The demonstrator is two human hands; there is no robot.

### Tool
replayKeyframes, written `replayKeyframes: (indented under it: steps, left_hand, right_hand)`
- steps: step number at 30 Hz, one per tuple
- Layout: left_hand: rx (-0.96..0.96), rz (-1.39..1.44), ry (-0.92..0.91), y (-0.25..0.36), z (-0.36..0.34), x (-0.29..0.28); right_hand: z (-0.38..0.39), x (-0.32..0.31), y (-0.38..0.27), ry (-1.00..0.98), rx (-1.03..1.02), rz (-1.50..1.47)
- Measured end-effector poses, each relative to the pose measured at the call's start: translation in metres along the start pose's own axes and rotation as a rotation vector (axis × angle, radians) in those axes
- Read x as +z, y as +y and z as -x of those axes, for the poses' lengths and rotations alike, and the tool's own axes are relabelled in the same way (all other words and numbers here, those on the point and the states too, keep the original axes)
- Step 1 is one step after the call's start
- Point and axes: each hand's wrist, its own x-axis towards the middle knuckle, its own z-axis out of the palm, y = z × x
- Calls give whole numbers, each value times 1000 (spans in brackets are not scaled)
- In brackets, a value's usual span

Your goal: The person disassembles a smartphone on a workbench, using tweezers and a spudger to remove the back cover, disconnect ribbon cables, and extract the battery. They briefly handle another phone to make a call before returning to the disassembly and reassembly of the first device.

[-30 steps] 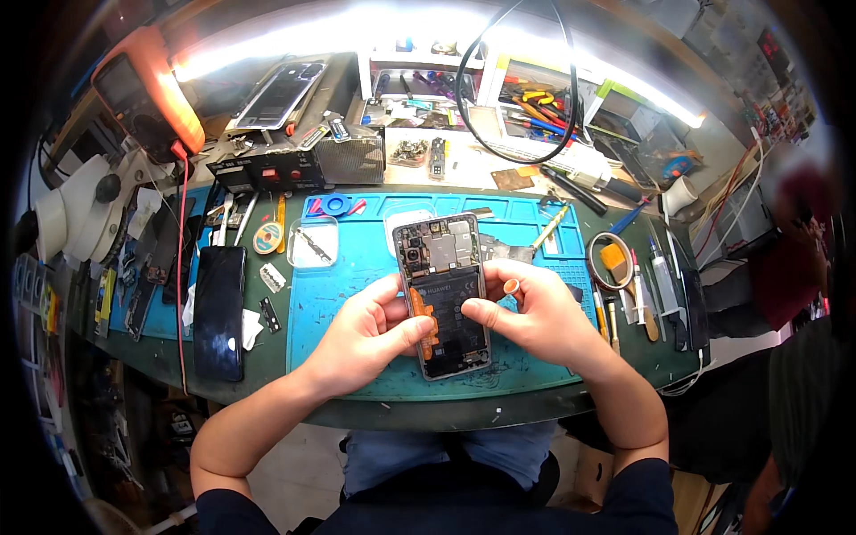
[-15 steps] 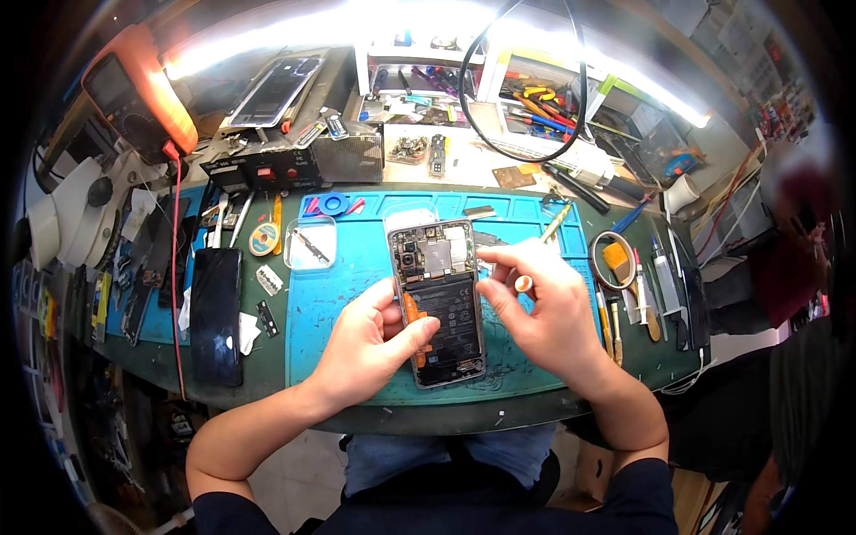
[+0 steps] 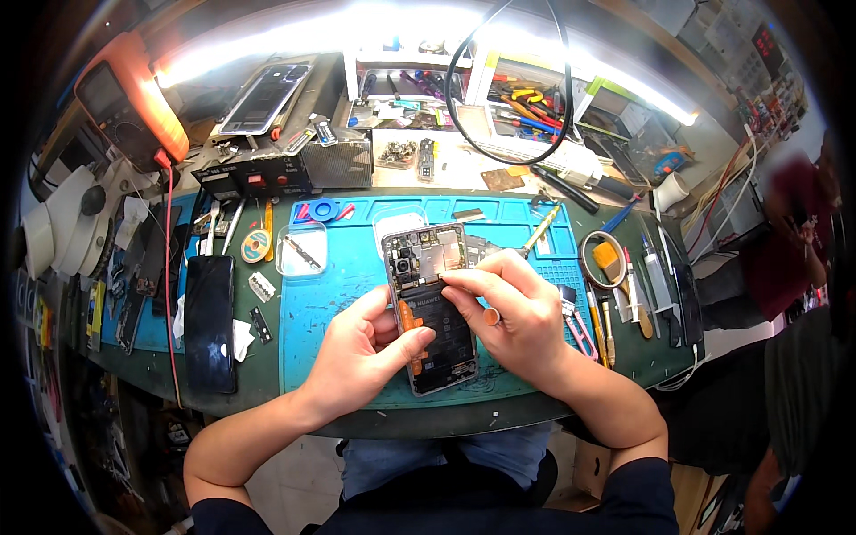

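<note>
An opened phone [image 3: 428,259] with its back off shows a metal-shielded board at the top, a black battery and an orange flex cable along the left side. My left hand [image 3: 357,352] grips it by the left edge, thumb over the cable. My right hand [image 3: 513,321] has its thumb and forefinger pinched over the phone at the battery's upper right; whatever lies between the fingertips is too small to make out. An orange-topped tool [image 3: 490,316] is tucked in those curled fingers. Behind the phone is a clear plastic box [image 3: 399,214].
Under my hands lies a blue mat [image 3: 319,370]. A black phone [image 3: 210,325] and orange multimeter [image 3: 129,107] are at left; brushes, syringes and a tape ring [image 3: 603,235] at right. A black cable [image 3: 453,107] loops overhead. A person [image 3: 785,267] stands at right.
My right thumb left the phone's edge, and that hand moved up and inward to pinch over the upper battery. The phone sits slightly lower and more tilted; the person at right shows more.
</note>
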Motion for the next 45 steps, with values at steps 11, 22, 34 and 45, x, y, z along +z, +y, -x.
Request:
replayKeyframes:
  steps: [11, 22, 34, 45]
  left_hand:
    - [-2, 21, -13, 0, -1, -1]
    - [75, -27, 59, 1, 0, 10]
    - [286, -271, 156, -12, 3, 12]
    - [391, -506, 147, -25, 5, 3]
  right_hand:
    - [3, 1, 2, -58, -19, 54]
    - [-7, -9, -22, -80, 358, -334]
    - [-15, -18, -48, -180, 967, -1190]
    - [-19, -11, -58, -97, 926, -1183]
